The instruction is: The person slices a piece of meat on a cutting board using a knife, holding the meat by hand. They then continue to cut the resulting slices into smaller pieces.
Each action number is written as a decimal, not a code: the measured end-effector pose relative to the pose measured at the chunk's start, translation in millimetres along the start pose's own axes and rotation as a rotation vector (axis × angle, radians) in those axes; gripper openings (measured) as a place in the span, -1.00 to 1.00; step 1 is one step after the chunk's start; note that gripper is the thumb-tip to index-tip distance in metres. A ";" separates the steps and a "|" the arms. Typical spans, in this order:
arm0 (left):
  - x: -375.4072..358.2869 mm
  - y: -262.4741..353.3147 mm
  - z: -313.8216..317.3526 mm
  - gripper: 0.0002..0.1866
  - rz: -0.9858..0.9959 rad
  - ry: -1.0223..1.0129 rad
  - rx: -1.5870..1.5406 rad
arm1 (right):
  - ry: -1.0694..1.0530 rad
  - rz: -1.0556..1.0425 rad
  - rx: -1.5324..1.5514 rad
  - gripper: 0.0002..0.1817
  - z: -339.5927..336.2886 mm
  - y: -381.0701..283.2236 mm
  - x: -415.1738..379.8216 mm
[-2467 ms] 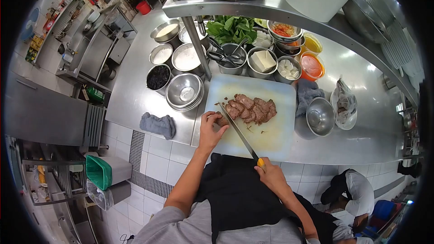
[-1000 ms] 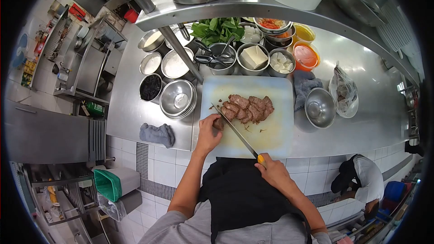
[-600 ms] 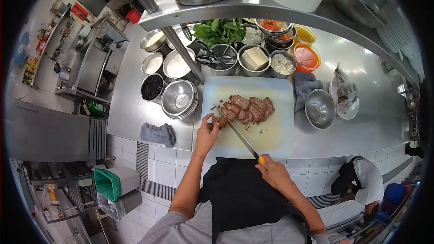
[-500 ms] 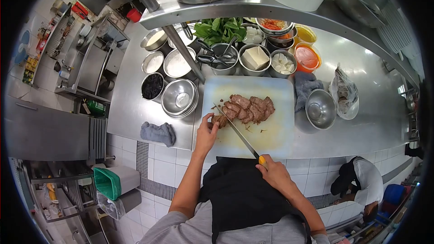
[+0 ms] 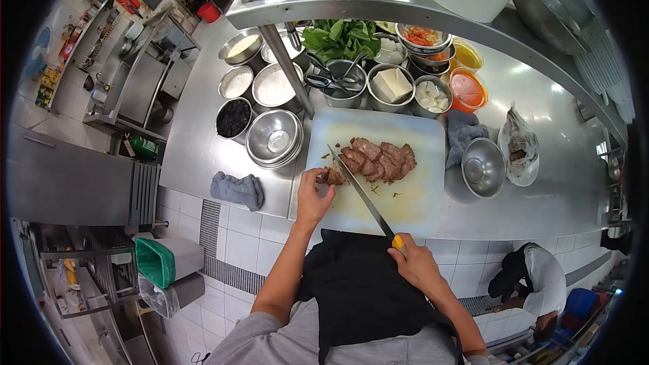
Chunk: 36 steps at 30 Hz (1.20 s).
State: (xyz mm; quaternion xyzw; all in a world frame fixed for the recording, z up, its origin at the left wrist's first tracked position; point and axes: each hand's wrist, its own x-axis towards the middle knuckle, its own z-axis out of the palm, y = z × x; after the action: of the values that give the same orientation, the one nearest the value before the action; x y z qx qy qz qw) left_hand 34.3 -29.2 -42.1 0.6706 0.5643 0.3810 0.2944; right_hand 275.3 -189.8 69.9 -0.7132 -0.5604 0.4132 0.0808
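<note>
Brown cooked meat [image 5: 332,177] sits pinched under the left hand [image 5: 312,192] fingertips, while the right hand [image 5: 414,263] grips a yellow-handled knife [image 5: 362,192] angled just beside that end piece. Beyond lie cut slices [image 5: 380,161] on the cutting board [image 5: 405,196]. Slicing seems underway; each stroke calls for fingertips clear.

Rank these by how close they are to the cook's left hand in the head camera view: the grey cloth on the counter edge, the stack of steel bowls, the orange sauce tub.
From the left hand:
1. Stack of steel bowls, just beyond it, left of the cutting board.
2. Grey cloth, to its left at the counter edge; close to the bowls' distance, slightly farther.
3. Orange sauce tub, far right rear.
</note>
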 end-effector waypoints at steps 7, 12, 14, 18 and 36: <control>2.2 -4.4 2.8 -0.50 0.058 -0.008 0.032 | 0.014 -0.078 0.007 -0.57 -7.1 -9.5 -6.2; -2.1 -5.9 5.6 -0.51 0.099 0.037 0.007 | -0.008 -0.070 -0.048 -0.56 -14.2 -14.9 -10.9; -2.8 -8.5 5.3 -0.51 0.122 0.026 0.015 | -0.026 -0.047 -0.058 -0.55 -17.3 -14.9 -14.0; -1.0 -10.8 4.3 -0.52 0.156 0.024 0.025 | -0.034 -0.079 -0.083 -0.57 -26.4 -17.3 -20.3; 8.2 -15.3 1.3 -0.49 0.169 -0.065 0.072 | -0.161 -0.011 -0.160 -0.65 -43.2 -25.5 -25.8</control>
State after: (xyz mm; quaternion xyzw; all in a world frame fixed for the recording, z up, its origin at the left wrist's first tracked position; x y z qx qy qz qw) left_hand 27.8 -18.2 -53.9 0.7379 0.5094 0.3620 0.2549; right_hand 285.1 -187.9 125.4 -0.6791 -0.6000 0.4225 -0.0192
